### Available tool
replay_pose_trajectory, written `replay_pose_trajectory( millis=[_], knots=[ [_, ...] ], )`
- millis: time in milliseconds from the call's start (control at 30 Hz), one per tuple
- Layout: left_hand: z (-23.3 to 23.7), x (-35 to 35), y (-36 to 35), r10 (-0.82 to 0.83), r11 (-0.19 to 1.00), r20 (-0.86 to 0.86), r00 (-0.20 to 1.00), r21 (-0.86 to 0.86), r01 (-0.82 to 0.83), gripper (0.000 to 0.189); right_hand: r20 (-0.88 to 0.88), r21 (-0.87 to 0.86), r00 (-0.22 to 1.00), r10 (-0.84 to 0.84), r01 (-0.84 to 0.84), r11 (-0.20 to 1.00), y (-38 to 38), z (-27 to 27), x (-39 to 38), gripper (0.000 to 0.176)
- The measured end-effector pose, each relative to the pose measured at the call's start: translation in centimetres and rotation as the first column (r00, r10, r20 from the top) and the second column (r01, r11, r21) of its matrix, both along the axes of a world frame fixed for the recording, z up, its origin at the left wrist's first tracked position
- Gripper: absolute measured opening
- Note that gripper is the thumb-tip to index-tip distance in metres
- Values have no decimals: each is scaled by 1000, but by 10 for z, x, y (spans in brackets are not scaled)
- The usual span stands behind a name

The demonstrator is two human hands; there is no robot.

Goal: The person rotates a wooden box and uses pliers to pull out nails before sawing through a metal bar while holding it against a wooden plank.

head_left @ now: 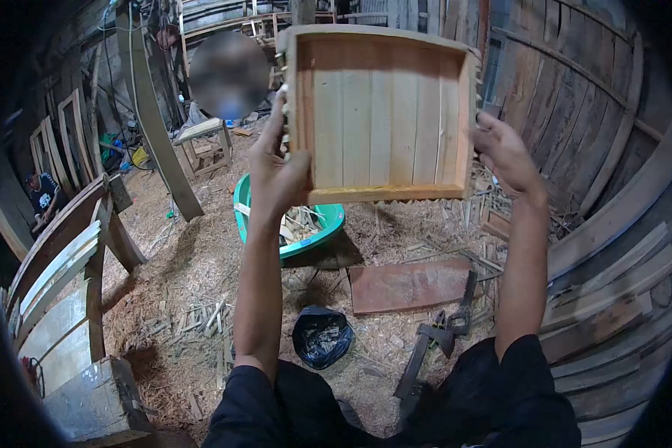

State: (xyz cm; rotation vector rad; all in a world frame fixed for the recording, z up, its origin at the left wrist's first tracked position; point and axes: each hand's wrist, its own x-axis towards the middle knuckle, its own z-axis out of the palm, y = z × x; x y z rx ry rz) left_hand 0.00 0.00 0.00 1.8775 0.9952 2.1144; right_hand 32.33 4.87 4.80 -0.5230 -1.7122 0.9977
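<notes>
Both my hands hold up a shallow wooden box (384,127) in front of me, its slatted inside facing me. Its base is made of several pale strips, and jagged wooden edges stick out along the sides. My left hand (278,168) grips the left side near the lower corner, thumb over the front of the frame. At the right side, my right hand (506,153) has its fingers bent against the outer edge; the fingertips are partly hidden. Below the box, a green basin (313,243) holds wood scraps.
A black plastic bag (322,337), a reddish board (411,286) and a hatchet-like tool (439,334) lie on the shaving-covered floor. Planks (620,299) are stacked at right. A workbench (89,396) stands at left. One person (45,196) sits at far left; another is behind, blurred.
</notes>
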Motion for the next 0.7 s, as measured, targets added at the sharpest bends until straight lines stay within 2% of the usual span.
replay_pose_trajectory(
  millis=[67,100,133,200,300,333,433,500,533,567,633,700],
  knots=[
    [1,12,-9,63,998,-95,993,21,-61,80,166,164,908,-385,359,919,7,-9,-11,40],
    [7,8,0,49,998,-137,989,39,-44,79,28,206,876,-482,466,860,17,-27,-21,37],
    [3,11,2,36,998,-108,993,48,-31,79,-47,261,824,-565,556,789,20,-35,-27,34],
    [-4,14,6,57,992,-70,996,119,-49,83,-142,352,835,-531,544,762,37,-42,-25,29],
    [-14,6,14,149,969,-63,987,209,-133,82,-285,466,679,-677,715,521,41,-55,-28,31],
    [-19,7,25,170,918,-18,985,365,-152,75,-342,492,616,-710,761,423,42,-57,-29,32],
    [-47,-15,69,120,912,46,992,390,-128,60,-487,610,771,-411,637,471,55,-68,-37,37],
    [-61,-19,87,194,940,13,981,283,-190,49,-521,442,800,-297,551,708,81,-86,-42,52],
    [-68,-20,95,226,949,-10,974,229,-218,44,-451,459,827,-335,536,709,81,-90,-42,51],
    [-77,-22,100,127,970,52,991,204,-135,41,-379,475,848,-369,521,709,81,-95,-42,50],
    [-85,-25,99,-74,983,174,982,177,43,36,-285,718,722,-630,596,359,83,-105,-36,49],
    [-88,-31,98,-85,973,159,984,226,47,33,-281,733,698,-658,599,322,80,-119,-36,48]
  ],
)
